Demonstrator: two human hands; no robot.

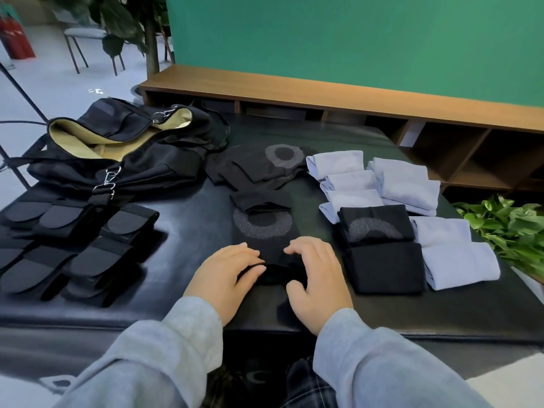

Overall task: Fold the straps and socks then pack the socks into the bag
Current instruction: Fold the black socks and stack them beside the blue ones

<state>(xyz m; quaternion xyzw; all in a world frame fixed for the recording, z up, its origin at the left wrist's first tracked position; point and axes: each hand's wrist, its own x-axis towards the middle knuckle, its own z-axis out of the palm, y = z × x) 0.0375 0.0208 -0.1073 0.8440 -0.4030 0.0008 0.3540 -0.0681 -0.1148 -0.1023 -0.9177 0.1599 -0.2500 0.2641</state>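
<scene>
Both hands on the near end of a black sock [266, 231] at table [188, 231] centre. Sock's long axis runs near-to-far, so the fold goes away from the body. Left hand [228, 273] and right hand [316, 275] are equally close, one per side; fingers curled, pinching the rolled near edge. Right: folded black socks [382, 248], then pale folded socks [412, 184]. Left: folded straps [73, 248]. Far left: bag [117, 148] open; I see only lining, no socks inside.
</scene>
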